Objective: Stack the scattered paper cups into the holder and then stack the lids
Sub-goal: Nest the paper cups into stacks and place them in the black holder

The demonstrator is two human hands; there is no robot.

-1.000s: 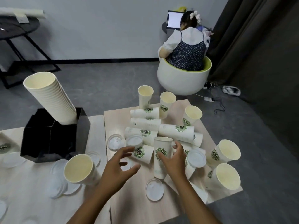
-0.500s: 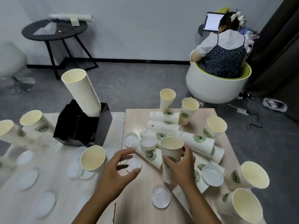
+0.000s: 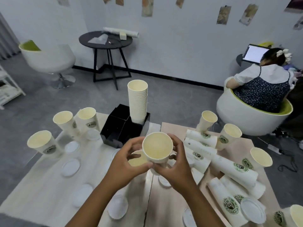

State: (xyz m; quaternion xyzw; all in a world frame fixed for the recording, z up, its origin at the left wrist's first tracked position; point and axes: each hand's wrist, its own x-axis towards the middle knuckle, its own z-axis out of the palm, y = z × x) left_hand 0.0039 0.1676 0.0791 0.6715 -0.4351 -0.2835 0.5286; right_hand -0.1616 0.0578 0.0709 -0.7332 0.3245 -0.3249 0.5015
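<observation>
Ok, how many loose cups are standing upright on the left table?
4: back-left cup, neighbouring cup, front-left cup, and seam cup, partly hidden behind the held cup. More may be hidden.

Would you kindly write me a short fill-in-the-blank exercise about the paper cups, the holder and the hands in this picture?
1. The held cup is gripped by ____ hands, the left hand and the right hand.
2. The tall cup stack stands in the ____ holder.
3. The held cup's open mouth faces ____, towards the camera.
4. The lids on the left table are coloured ____.

Missing words: both; black; up; white
</observation>
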